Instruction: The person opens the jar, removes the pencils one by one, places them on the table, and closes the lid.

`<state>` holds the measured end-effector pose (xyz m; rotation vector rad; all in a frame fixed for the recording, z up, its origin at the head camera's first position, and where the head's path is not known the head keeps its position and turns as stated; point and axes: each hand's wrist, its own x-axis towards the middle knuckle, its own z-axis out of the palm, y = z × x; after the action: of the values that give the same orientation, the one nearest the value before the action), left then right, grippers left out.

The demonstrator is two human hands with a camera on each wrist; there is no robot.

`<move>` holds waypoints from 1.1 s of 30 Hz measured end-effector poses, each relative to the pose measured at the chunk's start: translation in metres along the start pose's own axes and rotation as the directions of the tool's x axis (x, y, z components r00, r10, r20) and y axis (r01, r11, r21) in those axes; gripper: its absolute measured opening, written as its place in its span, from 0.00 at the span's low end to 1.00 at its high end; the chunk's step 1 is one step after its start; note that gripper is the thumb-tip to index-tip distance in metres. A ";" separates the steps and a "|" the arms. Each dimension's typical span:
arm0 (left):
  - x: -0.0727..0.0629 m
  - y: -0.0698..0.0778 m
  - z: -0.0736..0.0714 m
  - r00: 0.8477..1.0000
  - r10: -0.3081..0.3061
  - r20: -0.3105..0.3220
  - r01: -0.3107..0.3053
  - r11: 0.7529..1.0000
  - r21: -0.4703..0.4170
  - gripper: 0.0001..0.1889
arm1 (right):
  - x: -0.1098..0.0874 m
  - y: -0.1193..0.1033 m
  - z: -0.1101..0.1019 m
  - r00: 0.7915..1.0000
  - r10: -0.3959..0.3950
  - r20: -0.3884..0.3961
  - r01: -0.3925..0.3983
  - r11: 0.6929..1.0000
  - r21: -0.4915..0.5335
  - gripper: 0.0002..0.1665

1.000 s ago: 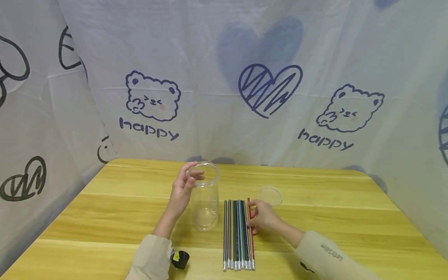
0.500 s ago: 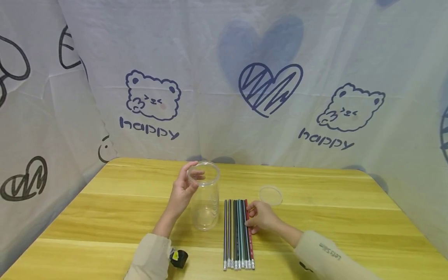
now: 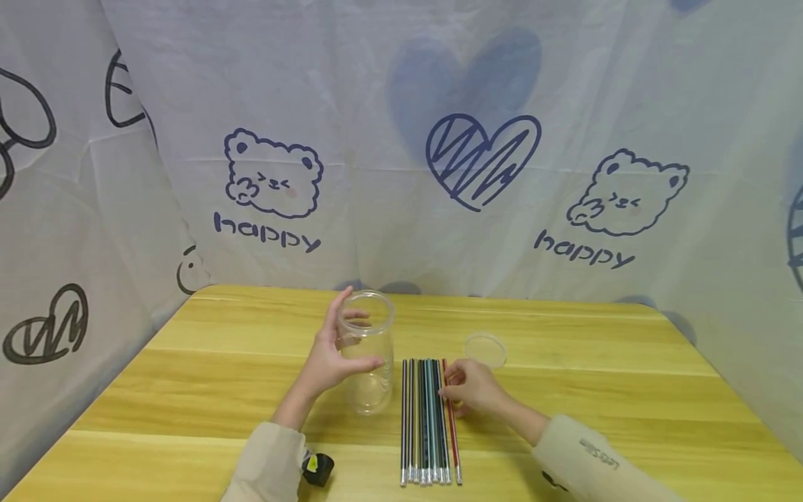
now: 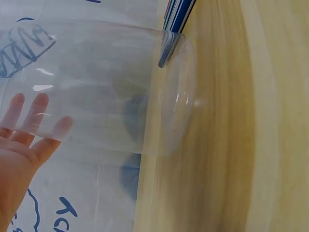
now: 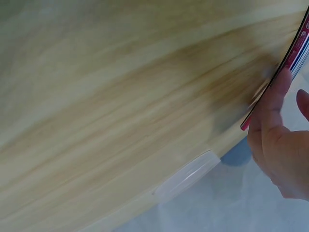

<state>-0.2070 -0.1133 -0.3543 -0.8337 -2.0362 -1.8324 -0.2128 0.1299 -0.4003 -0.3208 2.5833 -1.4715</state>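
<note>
A tall clear plastic jar (image 3: 370, 390) stands upright on the table, mouth up. My left hand (image 3: 329, 355) grips its upper left side, fingers behind and thumb across the front; several of those fingers (image 4: 36, 113) show in the left wrist view. To the jar's right lies a row of pencils (image 3: 426, 418), dark, teal and gold, their metal ends toward me. At the row's right edge my right hand (image 3: 473, 387) holds a red pencil (image 3: 454, 439) between thumb and fingers. The red pencil's near end angles slightly away from the others.
A clear round lid (image 3: 485, 350) lies flat behind the right hand. The wood-patterned table (image 3: 251, 390) meets a printed cloth backdrop (image 3: 376, 230) along its far edge. Another cloth wall (image 3: 94, 230) hangs at the left.
The red pencil's far end came against the row, then its near end swung slightly right. My left thumb moved from the jar's rim down across its front. The jar stayed in place.
</note>
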 end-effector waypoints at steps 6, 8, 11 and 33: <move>0.000 -0.018 -0.004 0.999 -0.016 0.031 0.016 1.000 -0.025 0.61 | 0.001 0.005 -0.005 0.999 -0.024 -0.034 0.022 0.998 -0.055 0.16; 0.001 -0.025 -0.006 0.999 -0.035 0.036 0.036 0.999 -0.023 0.61 | 0.001 0.006 -0.007 0.999 -0.020 -0.051 0.017 0.998 -0.059 0.15; 0.000 -0.028 -0.007 0.997 -0.060 0.053 0.060 0.998 0.000 0.56 | 0.001 0.007 -0.011 0.997 -0.014 -0.078 0.009 0.998 -0.061 0.13; -0.002 0.001 -0.002 0.990 -0.130 0.062 0.123 0.986 0.112 0.40 | 0.012 0.022 -0.042 0.970 -0.064 -0.235 0.007 0.971 -0.237 0.19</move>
<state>-0.2052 -0.1157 -0.3540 -0.7639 -2.2571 -1.7607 -0.2363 0.1726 -0.3987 -0.2283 2.9699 -1.2872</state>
